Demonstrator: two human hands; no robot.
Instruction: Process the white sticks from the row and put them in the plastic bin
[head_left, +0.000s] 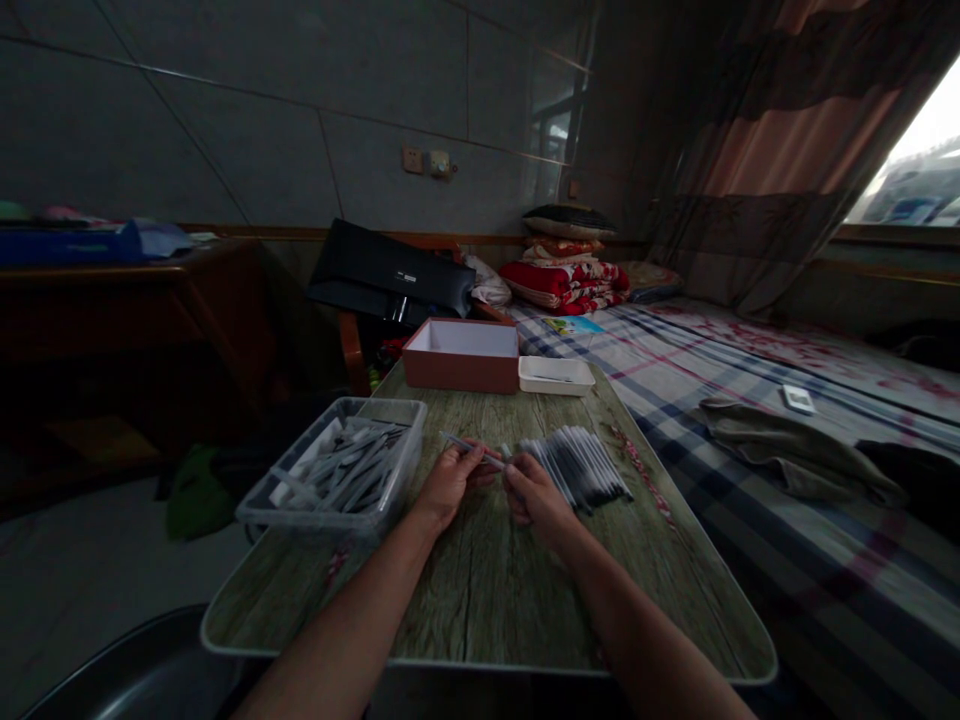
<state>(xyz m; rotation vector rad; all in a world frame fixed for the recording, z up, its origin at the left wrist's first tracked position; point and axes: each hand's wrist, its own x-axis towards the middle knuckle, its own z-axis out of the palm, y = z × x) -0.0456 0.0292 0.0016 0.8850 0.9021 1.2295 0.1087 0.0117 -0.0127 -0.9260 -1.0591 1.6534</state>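
Note:
Over the middle of the table, a thin grey pen-like stick (480,452) is held between both hands. The fingers of my left hand (452,480) are closed around its middle, and its far end pokes out up and to the left. My right hand (531,490) pinches the near end. Just right of that hand, a row of slim pale pen-like sticks with dark ends (581,465) lies side by side on the table. Left of my left hand stands a clear plastic bin (397,490) filled with many loose grey and white slender pieces (352,465).
At the far end of the wood-patterned table (480,600) are a reddish-brown open box (461,372) and a small white tray (559,385) with a few thin pieces inside. A bed with a plaid sheet (675,370) borders the right side. A dark basin (142,670) sits lower left.

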